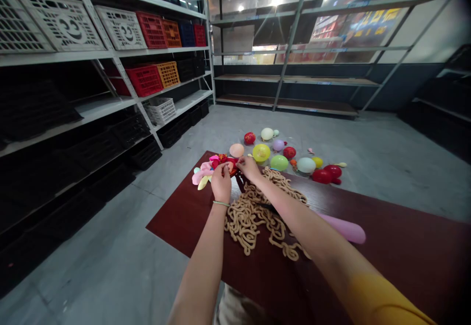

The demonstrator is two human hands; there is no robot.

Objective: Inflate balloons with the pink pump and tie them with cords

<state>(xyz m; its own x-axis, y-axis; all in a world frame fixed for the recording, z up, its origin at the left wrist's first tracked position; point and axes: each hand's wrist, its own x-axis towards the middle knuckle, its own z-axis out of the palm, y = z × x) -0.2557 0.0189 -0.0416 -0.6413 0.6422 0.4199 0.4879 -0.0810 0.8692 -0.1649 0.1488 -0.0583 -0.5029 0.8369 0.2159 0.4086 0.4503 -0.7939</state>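
A limp orange balloon [230,166] is held by the left hand [221,180], its thumb and fingers closed together at one o'clock from the wrist, where a green band [221,203] is worn. At ten o'clock from this hand, limp balloons [201,175] in pink, red and yellow are heaped on the brown table [176,217]. At five o'clock, beige cords [245,212] are piled in loops. The fingers of the right hand [250,168] are curled inward just beside the orange balloon; whether they are clamped on anything cannot be told. Round balloons [278,163] are scattered on the floor [368,158] at two to three o'clock from it, and a pink tube [346,228] is laid on the table at four o'clock.

At ten o'clock from both hands, containers are lined up on the metal shelves [84,6]. White crates [61,23] are followed rightward by red, orange and blue ones on the upper level. Below these, a red crate [144,80] is placed beside a yellow crate [169,74], and lower still a white basket [162,111] is set. Their contents cannot be made out.
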